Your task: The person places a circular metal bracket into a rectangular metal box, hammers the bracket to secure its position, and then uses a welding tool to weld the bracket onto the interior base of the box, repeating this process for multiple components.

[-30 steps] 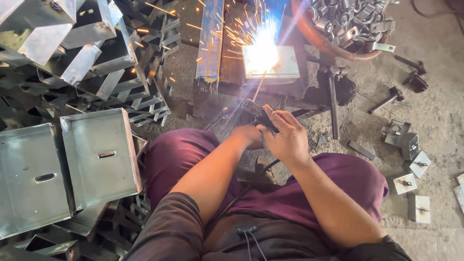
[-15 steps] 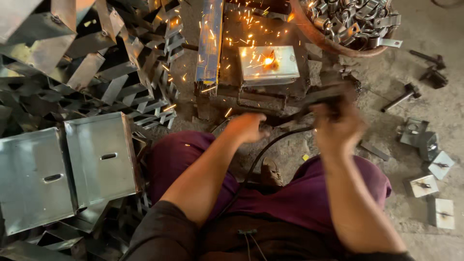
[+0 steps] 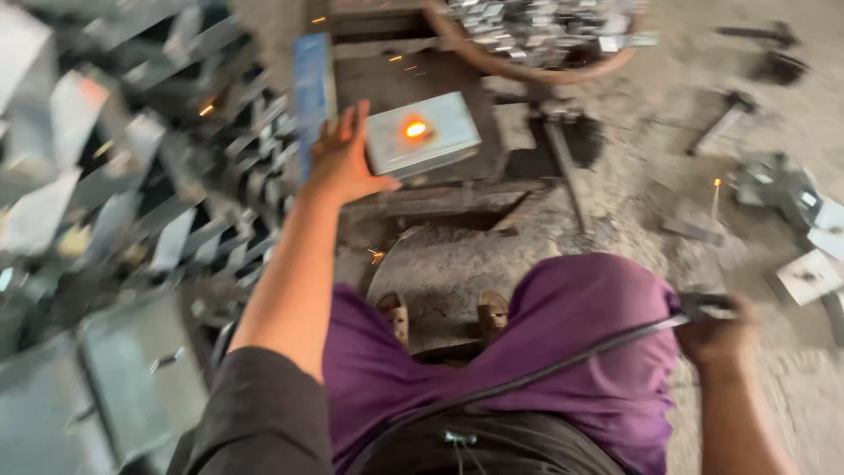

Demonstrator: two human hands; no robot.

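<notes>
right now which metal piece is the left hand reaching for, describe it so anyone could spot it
Look at the dark work stand ahead of the purple-clad knees. On it lies a flat, pale grey metal box, just past the left hand. Alone among the metal parts, it carries a glowing orange spot.

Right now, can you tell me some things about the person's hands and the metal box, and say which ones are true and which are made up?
1. The left hand reaches to the edge of the metal box. True.
2. The metal box has a glowing orange spot on top. True.
3. The right hand is resting on the metal box. False: it is off to the side by the knee, holding a dark tool handle with a black cable.
4. The person's trousers are green. False: they are purple.
5. The round basin at the top is empty. False: it holds a heap of small metal pieces.
</notes>
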